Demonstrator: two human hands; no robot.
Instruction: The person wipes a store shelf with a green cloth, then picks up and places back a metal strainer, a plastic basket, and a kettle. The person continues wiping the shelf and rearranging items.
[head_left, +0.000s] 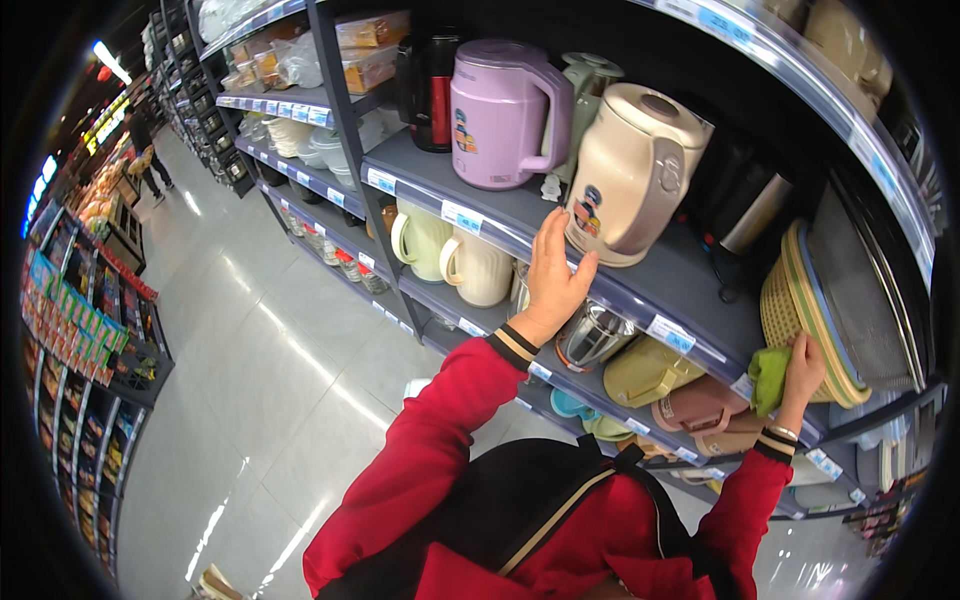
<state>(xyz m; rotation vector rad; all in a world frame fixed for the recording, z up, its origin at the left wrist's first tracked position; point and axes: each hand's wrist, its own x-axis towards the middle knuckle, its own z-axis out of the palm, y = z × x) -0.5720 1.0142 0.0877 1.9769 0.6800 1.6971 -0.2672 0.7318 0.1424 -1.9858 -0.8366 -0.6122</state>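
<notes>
My left hand (555, 274) is raised at the shelf edge with thumb and fingers apart. Its fingertips are at the lower left of a cream electric kettle (637, 172); whether they press on it I cannot tell. That kettle has a taupe handle and a cartoon sticker. My right hand (806, 371) grips a crumpled green cloth (769, 381) by the shelf's front edge. Right beside it, a stack of plastic baskets (787, 300) leans on its side. Left of the cream kettle stands a lilac electric kettle (502, 112), with a pale green vessel (586, 86) partly hidden behind.
A black kettle (739, 202) with its cord lies deeper on the shelf (697, 292). Below are plastic jugs (480, 270) and a steel pot (596, 334). Snack racks (82, 322) line the aisle's left side; a person (142, 146) stands far off on the tiled floor (300, 352).
</notes>
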